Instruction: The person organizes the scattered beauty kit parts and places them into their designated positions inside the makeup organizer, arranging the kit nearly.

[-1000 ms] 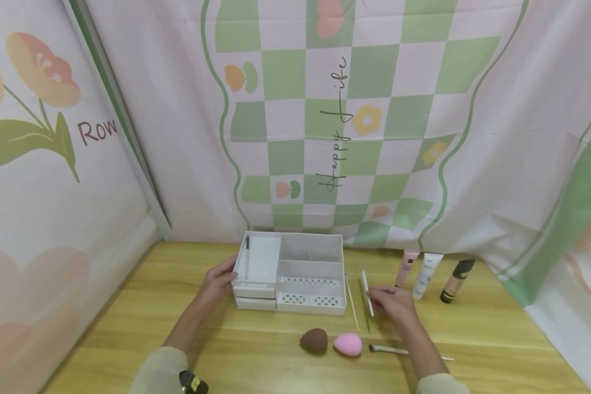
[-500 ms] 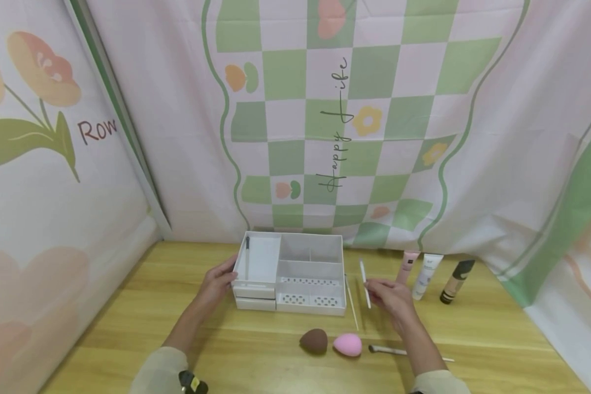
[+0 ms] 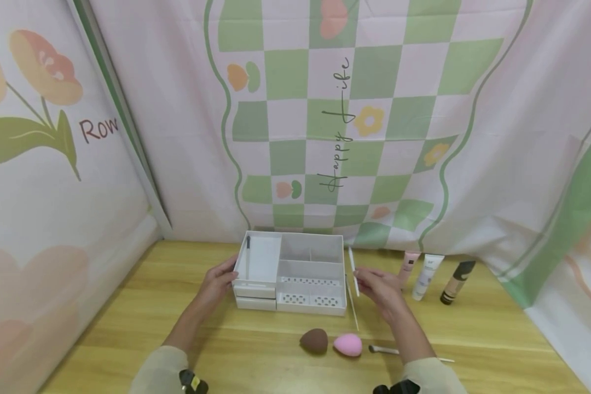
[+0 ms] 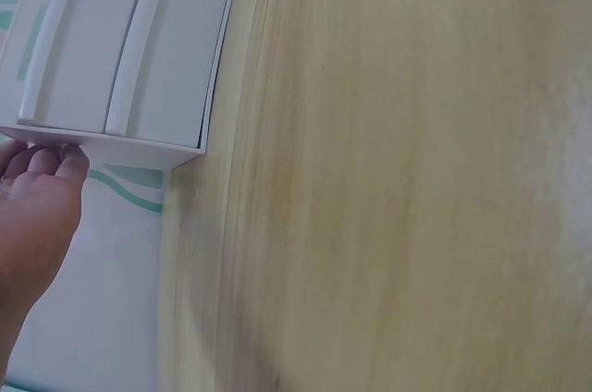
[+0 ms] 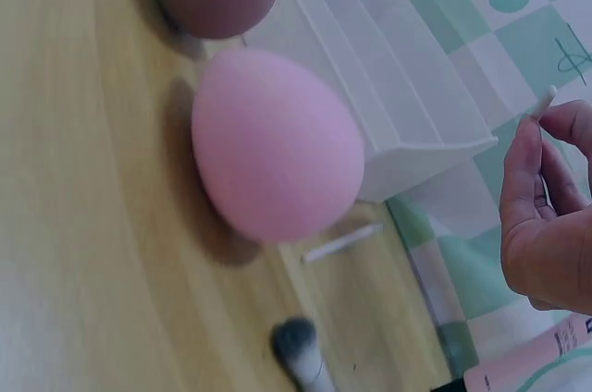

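Note:
My left hand (image 3: pixel 216 282) rests against the left side of a white makeup organizer (image 3: pixel 263 260); in the left wrist view its fingertips touch the outer wall beside two drawers (image 4: pixel 171 50). A slim makeup brush (image 3: pixel 248 254) with a dark head stands in the organizer's left compartment. My right hand (image 3: pixel 381 290) pinches a slim white stick (image 3: pixel 353 262) between thumb and fingers, just right of the organizer. Only the stick's pale end (image 5: pixel 548 99) shows in the right wrist view, so its kind is unclear.
Another thin pale stick (image 3: pixel 353 312) lies along the organizer's right side. In front are a brown makeup sponge (image 3: pixel 314 341), a pink one (image 3: pixel 348 345) and a makeup brush (image 3: pixel 384 349). A pink tube (image 3: pixel 410 262), a white tube (image 3: pixel 427 276) and a dark-capped bottle (image 3: pixel 457 282) stand right.
My right hand has moved left and slightly away from me with the white stick, closer to the organizer. The left hand and the organizer have stayed in place.

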A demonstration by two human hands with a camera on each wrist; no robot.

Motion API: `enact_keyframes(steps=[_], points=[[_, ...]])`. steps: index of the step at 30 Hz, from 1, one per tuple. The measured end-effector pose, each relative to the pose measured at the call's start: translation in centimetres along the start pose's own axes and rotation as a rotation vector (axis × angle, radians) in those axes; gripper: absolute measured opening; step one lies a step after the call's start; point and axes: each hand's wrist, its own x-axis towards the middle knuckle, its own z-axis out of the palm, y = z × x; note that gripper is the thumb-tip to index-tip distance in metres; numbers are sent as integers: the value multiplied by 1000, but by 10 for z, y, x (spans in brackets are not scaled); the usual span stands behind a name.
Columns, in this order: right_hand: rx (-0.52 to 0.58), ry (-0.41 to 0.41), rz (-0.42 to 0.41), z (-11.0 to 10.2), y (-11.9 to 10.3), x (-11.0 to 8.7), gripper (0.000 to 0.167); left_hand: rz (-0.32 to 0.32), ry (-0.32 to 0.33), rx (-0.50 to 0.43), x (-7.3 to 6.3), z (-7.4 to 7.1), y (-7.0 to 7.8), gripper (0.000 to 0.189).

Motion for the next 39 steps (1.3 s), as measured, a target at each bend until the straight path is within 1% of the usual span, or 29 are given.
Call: enact_keyframes(steps=[6, 11, 16, 23, 26, 32, 39], points=[[29, 4, 0, 15, -7, 2, 51, 3, 7, 2, 1, 0, 0, 57], [63, -27, -7, 25, -10, 4, 46, -6, 10, 1, 1, 1, 0, 57], [90, -54, -10, 33, -11, 6, 45, -8, 15, 10, 0, 1, 1, 57], [74, -57, -13, 46, -13, 9, 49, 8, -10, 8, -1, 0, 2, 57], [85, -68, -17, 53, -14, 9, 50, 3, -4, 7, 0, 1, 2, 57], [78, -87, -25, 67, -16, 11, 47, 2, 11, -10, 0, 1, 0, 57], [70, -92, -30, 89, -18, 16, 42, 21, -19, -13, 0, -1, 0, 58]])
